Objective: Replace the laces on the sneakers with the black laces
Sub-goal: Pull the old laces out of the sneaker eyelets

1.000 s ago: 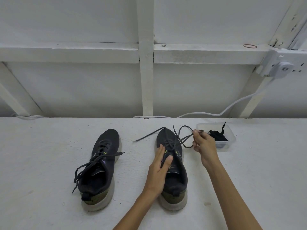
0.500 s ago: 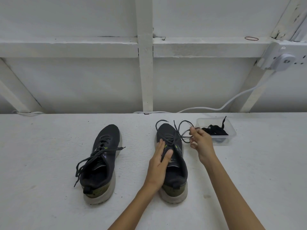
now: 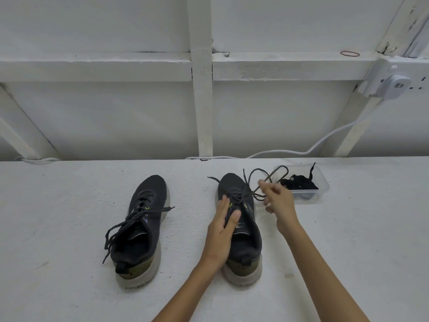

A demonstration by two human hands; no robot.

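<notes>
While your left hand (image 3: 221,231) lay on the right sneaker (image 3: 246,240), its grip was spread: fingers straight along the laced front, thumb on the tongue. That sneaker stood on the white tabletop (image 3: 69,205), toe pointing away from you. Its grey lace (image 3: 251,175) was untied. One end lay off the toe to the left, and a loop rose to the right, across the near corner of a clear tub (image 3: 323,185).

Your right hand (image 3: 278,201) was just right of the toe, at that loop and blurred. You could not tell from this view whether its grip pinched the lace or hung loose.

Black laces (image 3: 299,183) lay bunched in the tub, one end sticking up past the rim.

The left sneaker (image 3: 144,219) stood well apart, parallel to the first, its untied lace ends (image 3: 130,226) trailing over the left side toward the heel.

A white cable (image 3: 325,140) ran along the tabletop's back edge and up to a plug (image 3: 394,86). A red rubber band (image 3: 349,53) lay on the ledge above.
</notes>
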